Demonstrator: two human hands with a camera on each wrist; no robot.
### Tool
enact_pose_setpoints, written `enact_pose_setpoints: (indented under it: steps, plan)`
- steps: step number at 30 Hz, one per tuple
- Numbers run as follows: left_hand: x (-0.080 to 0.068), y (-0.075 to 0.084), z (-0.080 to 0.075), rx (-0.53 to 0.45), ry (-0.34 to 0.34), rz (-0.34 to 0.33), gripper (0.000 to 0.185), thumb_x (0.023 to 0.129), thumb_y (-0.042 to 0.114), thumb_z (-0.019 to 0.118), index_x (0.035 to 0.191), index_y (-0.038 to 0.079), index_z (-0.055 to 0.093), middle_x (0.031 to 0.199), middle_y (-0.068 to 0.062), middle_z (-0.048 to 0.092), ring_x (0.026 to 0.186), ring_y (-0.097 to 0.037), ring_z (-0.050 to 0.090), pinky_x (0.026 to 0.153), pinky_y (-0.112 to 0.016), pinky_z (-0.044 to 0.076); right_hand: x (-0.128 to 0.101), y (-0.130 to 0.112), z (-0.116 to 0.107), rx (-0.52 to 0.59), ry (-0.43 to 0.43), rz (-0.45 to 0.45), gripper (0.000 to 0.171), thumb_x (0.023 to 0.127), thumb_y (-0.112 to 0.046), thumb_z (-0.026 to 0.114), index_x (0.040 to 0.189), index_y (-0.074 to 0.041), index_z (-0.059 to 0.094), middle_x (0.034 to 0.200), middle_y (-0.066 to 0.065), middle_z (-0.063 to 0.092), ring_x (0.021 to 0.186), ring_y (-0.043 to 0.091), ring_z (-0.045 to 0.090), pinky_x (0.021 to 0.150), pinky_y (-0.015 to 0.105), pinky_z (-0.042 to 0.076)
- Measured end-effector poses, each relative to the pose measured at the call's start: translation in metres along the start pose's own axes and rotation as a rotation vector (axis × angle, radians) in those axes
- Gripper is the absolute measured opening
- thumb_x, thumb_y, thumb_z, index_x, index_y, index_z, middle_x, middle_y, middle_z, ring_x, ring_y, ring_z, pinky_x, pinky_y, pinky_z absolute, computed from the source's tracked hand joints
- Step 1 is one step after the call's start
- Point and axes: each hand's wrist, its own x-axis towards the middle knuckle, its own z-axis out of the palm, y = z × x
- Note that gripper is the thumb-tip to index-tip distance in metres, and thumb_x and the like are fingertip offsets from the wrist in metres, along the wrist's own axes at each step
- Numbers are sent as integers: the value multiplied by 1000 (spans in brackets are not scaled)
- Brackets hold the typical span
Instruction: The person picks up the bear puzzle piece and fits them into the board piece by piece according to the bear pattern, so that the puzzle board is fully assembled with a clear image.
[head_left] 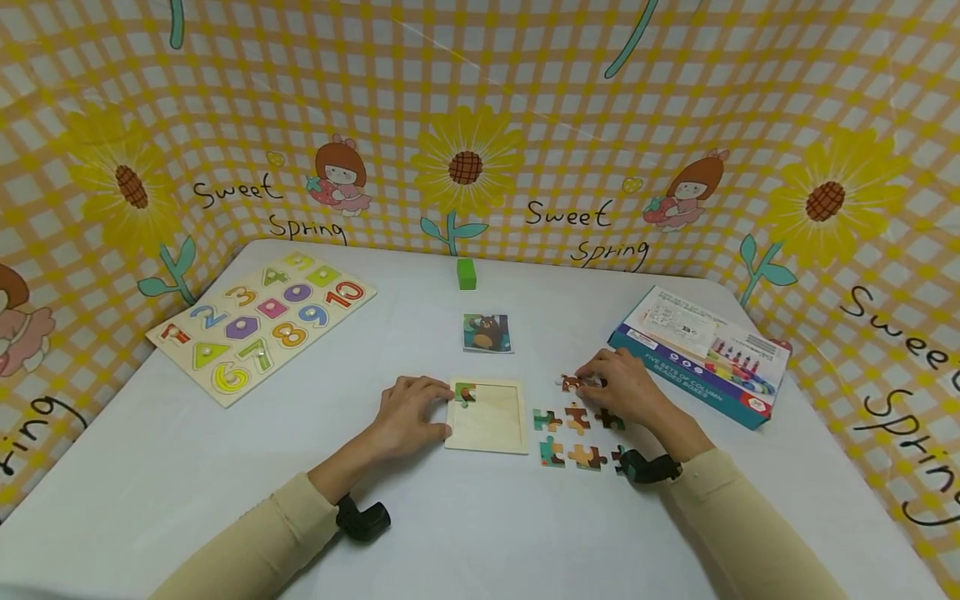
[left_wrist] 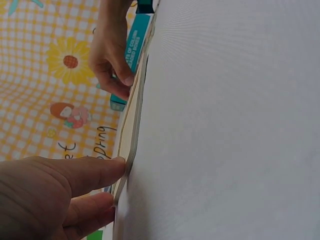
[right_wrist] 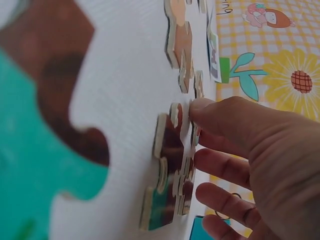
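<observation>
My left hand point(head_left: 408, 414) rests at the left edge of a square wooden puzzle tray point(head_left: 487, 429), with thumb and fingertips touching its side. One green and brown puzzle piece point(head_left: 466, 392) lies in the tray's upper left corner. To the right of the tray, my right hand point(head_left: 618, 383) pinches a brown bear-face puzzle piece point(head_left: 570, 382) between thumb and index finger, low over the table. The right wrist view shows the thumb point(right_wrist: 212, 110) at the piece and the other fingers spread behind. Loose pieces point(head_left: 577, 417) lie in rows below this hand, some partly hidden by it.
A bear picture card point(head_left: 487, 333) lies behind the tray, with a green block point(head_left: 467, 274) farther back. A number-and-shape board point(head_left: 262, 325) is at the left. At the right, a beaded-columns box point(head_left: 701, 354) stands close behind my right hand.
</observation>
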Motion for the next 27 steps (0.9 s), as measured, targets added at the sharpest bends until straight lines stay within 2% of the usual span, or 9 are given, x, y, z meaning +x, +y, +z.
enact_pose_setpoints:
  steps: [10,16,27]
  plan:
    - [0,2,-1,3,0,-16,43,71,19,73,111,10,60,118,0,52,111,-26,35,90,-51,21,0,-9,-2,29,26,-34,27,80,-26,66,102,-10,67,100,6,59,91,24,42,77,45,32]
    - [0,1,-1,4,-3,-21,43,71,20,72,112,10,60,118,0,52,111,-26,35,91,-51,20,0,-25,-6,52,53,-43,27,79,-24,66,102,-9,67,98,6,60,93,26,44,80,47,33]
    - [0,1,1,7,-1,-37,43,71,20,73,112,12,60,118,2,52,112,-25,35,92,-49,20,4,-54,-2,63,46,-32,28,80,-23,65,104,-9,66,95,3,60,91,23,44,81,45,33]
